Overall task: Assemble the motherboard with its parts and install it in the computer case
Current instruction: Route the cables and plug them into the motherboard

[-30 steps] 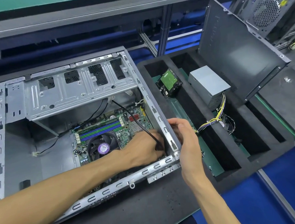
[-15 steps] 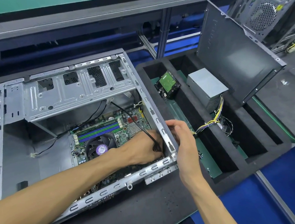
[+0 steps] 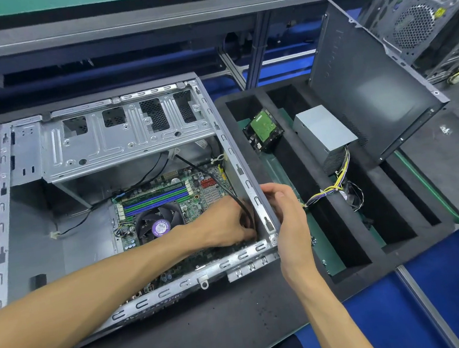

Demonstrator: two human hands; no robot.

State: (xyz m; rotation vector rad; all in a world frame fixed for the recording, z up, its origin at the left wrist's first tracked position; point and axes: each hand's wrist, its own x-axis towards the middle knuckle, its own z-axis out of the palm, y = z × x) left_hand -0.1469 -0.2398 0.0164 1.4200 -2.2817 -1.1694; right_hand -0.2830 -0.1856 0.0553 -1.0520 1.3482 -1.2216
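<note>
motherboard (image 3: 169,206) inside computer case (image 3: 6,205), foam tray (image 3: 402,243) right of it, hard drive (image 3: 264,130) in tray

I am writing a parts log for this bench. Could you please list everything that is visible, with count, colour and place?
case: 1, grey metal, open, lying left on the black mat
motherboard: 1, green, inside the case
fan: 1, black with purple label, on the motherboard
black cable: 1, runs from the case's far side down to the left hand
foam tray: 1, black, right of the case
hard drive: 1, green board up, tilted in the tray
power supply: 1, grey, in the tray, yellow wires hanging
side panel: 1, dark grey, leaning in the tray
second case: 1, grey, top right
left hand: inside the case, at the cable
right hand: on the case's right rim
</note>
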